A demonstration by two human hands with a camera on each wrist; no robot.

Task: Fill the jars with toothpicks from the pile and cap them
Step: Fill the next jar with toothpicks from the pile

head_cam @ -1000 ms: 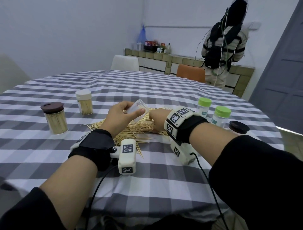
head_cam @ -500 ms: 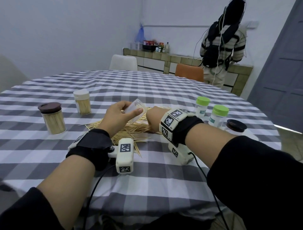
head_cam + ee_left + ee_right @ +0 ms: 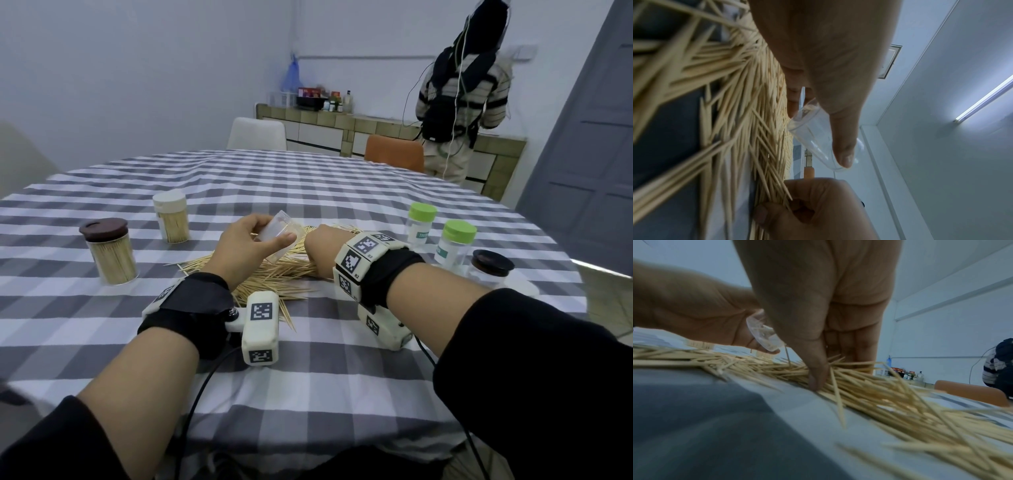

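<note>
Left hand [image 3: 239, 248] grips clear jar [image 3: 279, 236] tilted, mouth toward right hand [image 3: 318, 248], which pinches toothpicks [image 3: 869, 386] in the pile; poses unchanged from earlier

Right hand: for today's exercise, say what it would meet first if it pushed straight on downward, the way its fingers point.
The right hand is already among the toothpicks; beneath them, probably the checked tablecloth.

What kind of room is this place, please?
Probably a home dining room or kitchen. A round table with a checked tablecloth has chairs around it, and a tiled counter along the wall holds bottles and boxes.
</note>
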